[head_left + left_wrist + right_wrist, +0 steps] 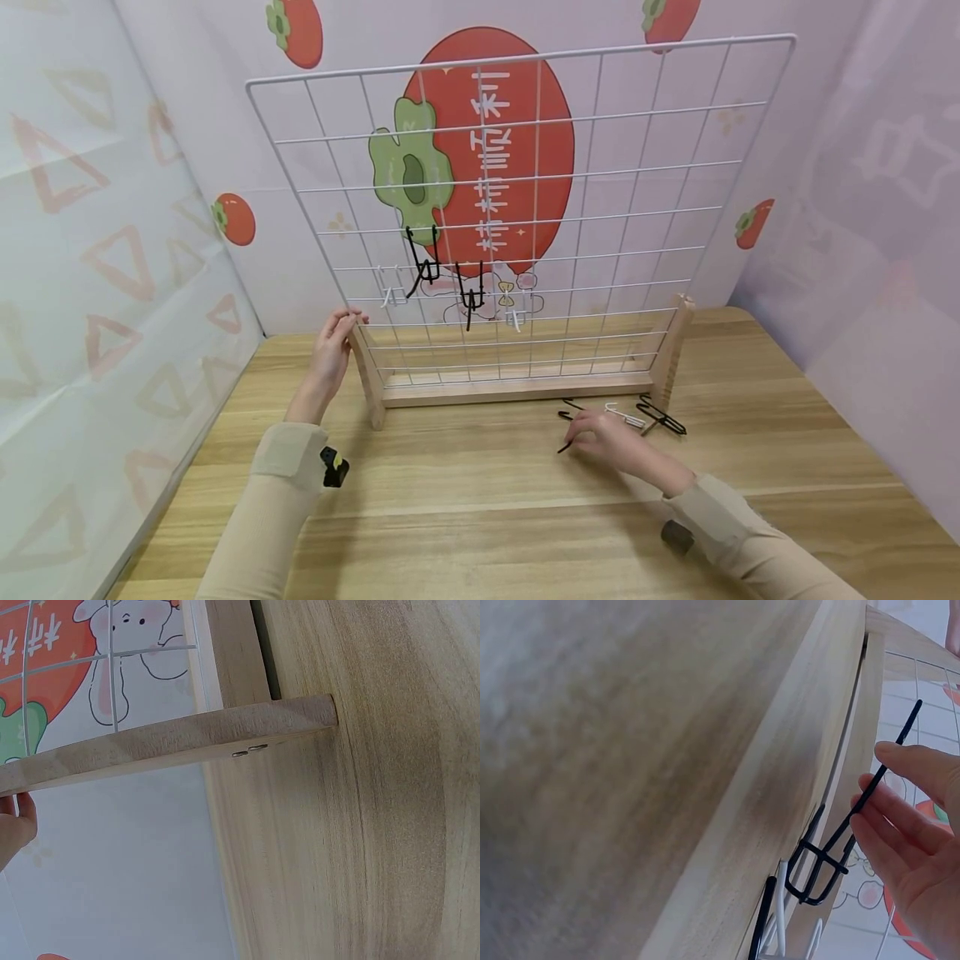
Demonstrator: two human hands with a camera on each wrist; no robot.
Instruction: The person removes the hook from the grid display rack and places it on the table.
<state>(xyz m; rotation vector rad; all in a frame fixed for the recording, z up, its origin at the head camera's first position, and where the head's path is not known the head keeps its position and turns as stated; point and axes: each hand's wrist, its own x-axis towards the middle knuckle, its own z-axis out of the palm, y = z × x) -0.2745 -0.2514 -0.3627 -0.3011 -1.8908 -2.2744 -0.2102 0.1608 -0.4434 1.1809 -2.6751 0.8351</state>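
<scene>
My right hand pinches a black wire hook by its long prong, between thumb and fingers, low over the table. In the right wrist view, the square frame of this hook lies near the wooden base. My left hand grips the top of the left wooden post of a stand holding a white wire grid; in the left wrist view its fingertips rest against the wood. Two black hooks and two white hooks hang on the grid's lower left and middle.
Beside my right hand lie a white hook and a black hook, close to the stand's right post. The stand's base bar spans the wood-grain table. A printed cloth backdrop rises behind.
</scene>
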